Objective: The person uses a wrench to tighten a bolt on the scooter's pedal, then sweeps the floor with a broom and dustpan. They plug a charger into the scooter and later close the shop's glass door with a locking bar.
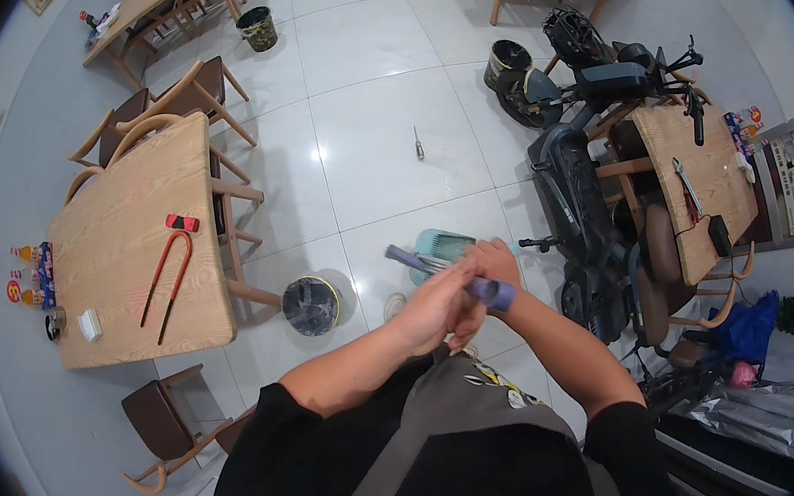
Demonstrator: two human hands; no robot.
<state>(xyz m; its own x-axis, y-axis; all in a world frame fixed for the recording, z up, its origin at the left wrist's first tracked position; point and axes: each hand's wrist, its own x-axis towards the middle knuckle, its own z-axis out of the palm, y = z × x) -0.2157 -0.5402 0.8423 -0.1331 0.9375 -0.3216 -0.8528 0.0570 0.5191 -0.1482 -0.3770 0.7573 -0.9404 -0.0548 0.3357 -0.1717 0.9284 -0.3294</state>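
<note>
Both my hands are together in front of my waist. My left hand [438, 307] is closed around a purple-grey handle-like piece [490, 292], whose round end sticks out to the right of the fingers. Another purple-grey end [400, 254] shows beyond the fingers; whether it belongs to the same piece is hidden. Close against the left fingers, my right hand [492, 259] is curled shut, and its contents are not visible. Beyond and below the hands is a teal dustpan [442, 242], partly covered by them. Farther off, a screwdriver [418, 144] lies on the tiles.
A wooden table [130, 308] at left bears a red U-shaped shackle [168, 274] and a red-black block [182, 223]. Beside it stands a bin [311, 305]. An electric scooter [573, 199] is parked at right, before a table [688, 136] with a wrench [686, 186]. Chairs [164, 421] stand about.
</note>
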